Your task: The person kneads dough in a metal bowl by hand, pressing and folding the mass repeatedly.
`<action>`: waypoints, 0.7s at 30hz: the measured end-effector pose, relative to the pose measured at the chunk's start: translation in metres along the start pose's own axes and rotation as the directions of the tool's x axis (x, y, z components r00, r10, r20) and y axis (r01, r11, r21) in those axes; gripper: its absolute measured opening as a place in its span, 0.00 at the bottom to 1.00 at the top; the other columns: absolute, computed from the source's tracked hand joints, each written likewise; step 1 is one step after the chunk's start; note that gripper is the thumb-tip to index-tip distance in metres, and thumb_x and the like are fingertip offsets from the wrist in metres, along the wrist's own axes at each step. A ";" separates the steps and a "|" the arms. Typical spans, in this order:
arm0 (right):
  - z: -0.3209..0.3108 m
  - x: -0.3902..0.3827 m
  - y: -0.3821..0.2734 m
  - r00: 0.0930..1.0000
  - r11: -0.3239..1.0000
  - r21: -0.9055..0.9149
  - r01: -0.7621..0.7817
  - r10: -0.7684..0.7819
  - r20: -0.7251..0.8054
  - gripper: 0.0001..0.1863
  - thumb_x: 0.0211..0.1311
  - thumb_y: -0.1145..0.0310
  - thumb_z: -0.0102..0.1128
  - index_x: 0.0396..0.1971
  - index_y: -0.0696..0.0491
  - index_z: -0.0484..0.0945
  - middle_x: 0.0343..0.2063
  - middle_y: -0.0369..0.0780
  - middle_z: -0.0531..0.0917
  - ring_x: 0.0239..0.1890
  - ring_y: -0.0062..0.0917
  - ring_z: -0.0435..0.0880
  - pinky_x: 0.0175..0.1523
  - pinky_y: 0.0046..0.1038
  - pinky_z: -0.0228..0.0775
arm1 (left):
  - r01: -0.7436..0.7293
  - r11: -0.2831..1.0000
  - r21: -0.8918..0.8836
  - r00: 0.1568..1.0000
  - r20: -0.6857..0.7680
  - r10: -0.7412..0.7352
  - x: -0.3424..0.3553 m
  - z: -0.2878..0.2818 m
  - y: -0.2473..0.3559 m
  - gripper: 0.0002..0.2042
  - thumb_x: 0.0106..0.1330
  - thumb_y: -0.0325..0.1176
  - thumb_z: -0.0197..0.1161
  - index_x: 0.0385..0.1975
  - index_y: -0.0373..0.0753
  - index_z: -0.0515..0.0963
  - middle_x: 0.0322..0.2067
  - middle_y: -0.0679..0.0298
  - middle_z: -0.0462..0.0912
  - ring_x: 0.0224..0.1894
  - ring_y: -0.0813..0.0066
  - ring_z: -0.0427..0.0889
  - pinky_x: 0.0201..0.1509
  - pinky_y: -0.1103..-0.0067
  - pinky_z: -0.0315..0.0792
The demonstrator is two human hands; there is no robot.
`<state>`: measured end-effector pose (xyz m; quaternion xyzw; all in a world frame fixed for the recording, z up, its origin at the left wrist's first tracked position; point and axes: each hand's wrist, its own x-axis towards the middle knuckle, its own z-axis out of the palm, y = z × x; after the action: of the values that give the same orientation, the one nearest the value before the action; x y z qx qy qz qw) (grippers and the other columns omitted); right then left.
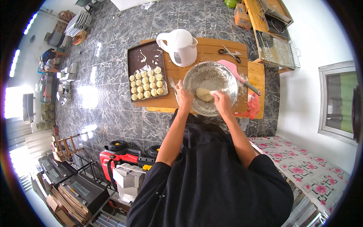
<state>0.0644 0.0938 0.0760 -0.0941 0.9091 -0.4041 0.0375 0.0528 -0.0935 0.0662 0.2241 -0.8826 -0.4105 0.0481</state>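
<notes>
A metal mixing bowl [229,81], dusted with flour inside, stands on the wooden table in front of me. My left hand [184,97] is closed on the bowl's left rim. A fork [172,82] sits right beside that hand, tines pointing away from me; whether the fingers also touch its handle is unclear. In the bowl lies a pale lump of dough [203,94]. My right hand [221,101] reaches over the near right rim, its fingertips pinched at the right side of the dough. To the left, a dark baking tray [136,60] carries rows of ridged dough balls [146,84].
A white electric kettle [182,47] stands behind the bowl. Scissors [231,53] lie at the back right. A pink spatula [230,68] with a grey handle and a red plastic bag [252,106] are right of the bowl. A flowered surface [302,162] extends at lower right.
</notes>
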 end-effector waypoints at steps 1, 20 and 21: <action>-0.008 0.002 0.005 0.988 0.997 0.080 0.000 0.013 -0.153 0.09 0.59 0.70 0.59 0.39 0.55 0.80 0.31 0.45 0.84 0.37 0.41 0.83 0.43 0.37 0.73 | 0.052 0.999 0.008 0.999 0.014 -0.052 -0.001 -0.002 0.003 0.29 0.58 0.27 0.60 0.61 0.33 0.61 0.56 0.42 0.64 0.57 0.42 0.68 0.59 0.63 0.67; -0.018 0.032 0.053 0.898 0.971 0.097 -0.219 0.240 -0.369 0.25 0.61 0.78 0.51 0.60 0.55 0.65 0.52 0.54 0.75 0.55 0.49 0.72 0.56 0.40 0.66 | -0.652 0.726 0.219 0.689 0.571 0.446 0.002 0.039 0.024 0.09 0.61 0.33 0.54 0.32 0.44 0.83 0.46 0.62 0.80 0.53 0.62 0.75 0.54 0.62 0.68; -0.017 0.030 0.057 0.891 0.968 0.102 -0.229 0.250 -0.378 0.25 0.61 0.78 0.51 0.60 0.55 0.65 0.52 0.54 0.75 0.55 0.49 0.72 0.56 0.40 0.66 | -0.671 0.706 0.226 0.703 0.495 0.511 0.001 0.043 0.024 0.09 0.62 0.34 0.54 0.33 0.44 0.83 0.48 0.60 0.79 0.53 0.62 0.74 0.54 0.63 0.67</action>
<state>0.0244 0.1373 0.0453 0.1015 0.8915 -0.4319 -0.0910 0.0318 -0.0501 0.0560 -0.1609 -0.9602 -0.2240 -0.0449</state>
